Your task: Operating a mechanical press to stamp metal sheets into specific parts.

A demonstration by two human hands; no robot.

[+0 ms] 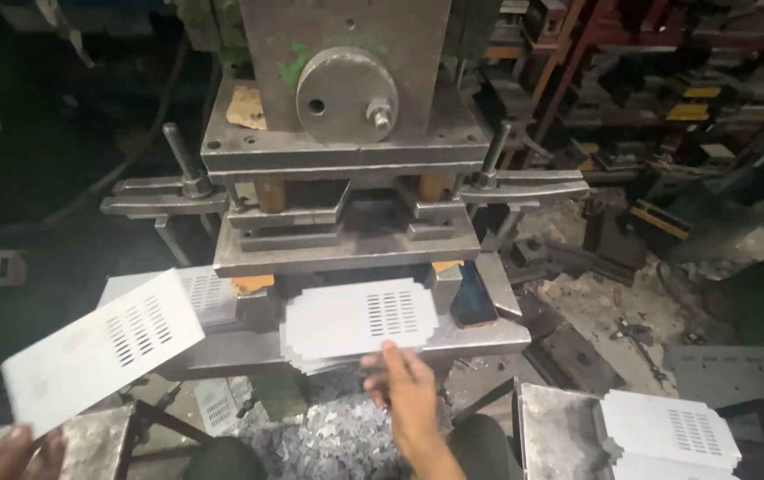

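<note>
Grey steel press (346,133) stands at 12 o'clock, its ram raised clear of the bed. The right hand (404,387), at 6 o'clock, pinches the near edge of the top sheet (360,318) of a small stack lying on the bed lip, just in front of the die opening. The left hand (17,452), at 8 o'clock, grips one corner of a slotted plate (102,347) and holds it tilted in the air, apart from the press. A pile of notched, slotted plates (666,431) lies at 4 o'clock on a metal stand. Punch scrap (328,440) covers the floor at 6 o'clock. Judgement: several plates appear already processed; the stack at the bed is not yet under the ram.
</note>
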